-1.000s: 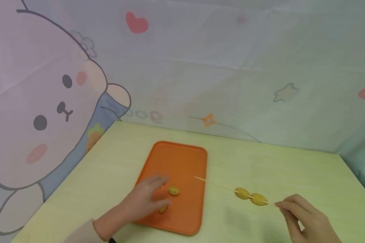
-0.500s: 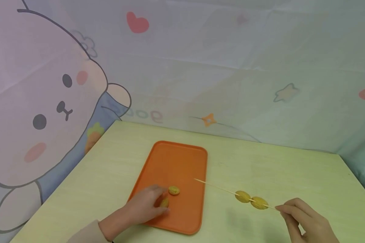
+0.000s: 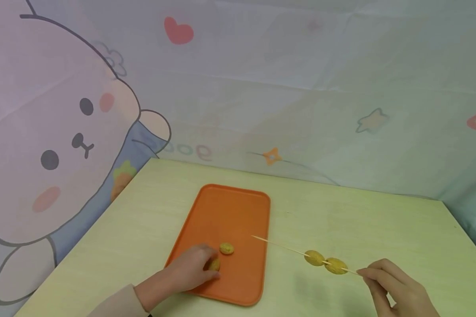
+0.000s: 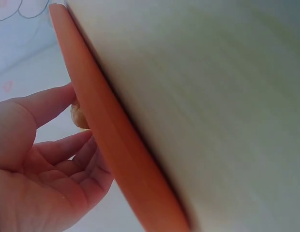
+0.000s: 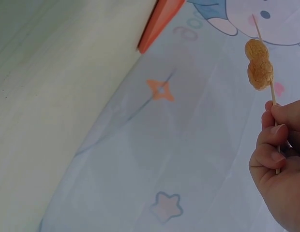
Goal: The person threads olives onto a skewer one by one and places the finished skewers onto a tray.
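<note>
My right hand (image 3: 398, 286) pinches a thin wooden skewer (image 3: 279, 245) near one end, its pointed tip reaching left over the orange tray (image 3: 236, 211). Threaded on it side by side are two wrinkled yellow oval pieces (image 3: 336, 266), like dried fruit; the right wrist view shows fingers (image 5: 271, 157) curled round the stick. At the tray's near left, my left hand (image 3: 188, 266) has thumb and fingers around a yellow oval piece (image 3: 215, 264), partly hidden by them. The tray's rim hides the fingertips in the left wrist view. Another yellow oval piece (image 3: 227, 248) lies just beyond that hand.
The tray lies on a pale yellow-green table (image 3: 353, 220). A printed cloth backdrop (image 3: 301, 79) with a cartoon bear hangs behind the table and along its left side.
My left hand has come down onto the tray and closed its fingers round the nearer yellow piece. The skewer in my right hand has dipped slightly.
</note>
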A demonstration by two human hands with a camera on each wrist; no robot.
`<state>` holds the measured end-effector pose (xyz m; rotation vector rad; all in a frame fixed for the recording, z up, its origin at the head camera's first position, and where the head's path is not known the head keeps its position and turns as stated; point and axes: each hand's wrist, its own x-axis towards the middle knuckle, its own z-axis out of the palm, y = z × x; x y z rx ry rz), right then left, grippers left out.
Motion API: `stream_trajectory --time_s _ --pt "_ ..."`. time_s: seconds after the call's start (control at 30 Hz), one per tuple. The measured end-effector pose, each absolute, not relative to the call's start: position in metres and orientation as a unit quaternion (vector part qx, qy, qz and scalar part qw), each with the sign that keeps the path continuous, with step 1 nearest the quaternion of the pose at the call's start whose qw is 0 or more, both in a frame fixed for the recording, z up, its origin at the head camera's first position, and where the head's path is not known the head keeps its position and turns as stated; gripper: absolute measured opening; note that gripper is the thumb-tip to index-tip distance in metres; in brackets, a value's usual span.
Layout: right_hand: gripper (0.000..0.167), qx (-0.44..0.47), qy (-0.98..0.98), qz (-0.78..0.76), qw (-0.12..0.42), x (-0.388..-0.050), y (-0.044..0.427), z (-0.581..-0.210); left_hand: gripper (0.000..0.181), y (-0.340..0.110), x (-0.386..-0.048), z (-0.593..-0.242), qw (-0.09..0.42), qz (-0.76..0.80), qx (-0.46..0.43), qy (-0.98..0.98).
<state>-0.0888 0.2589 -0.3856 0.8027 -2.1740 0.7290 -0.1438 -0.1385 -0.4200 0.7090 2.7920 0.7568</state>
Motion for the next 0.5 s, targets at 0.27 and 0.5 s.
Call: stream_trajectory --time_s 0.27,0.5 --pt "0.046 0.312 -0.846 0.261 0.345 -0.089 0.258 -0.384 0.021 -0.136 -0.144 -0.419 0.097 0.250 0.231 0.935" --pt "0.046 0.318 -0.844 0.264 0.343 -0.089 0.259 -0.383 0.019 -0.134 -0.147 -0.409 0.068 0.261 0.251 0.930"
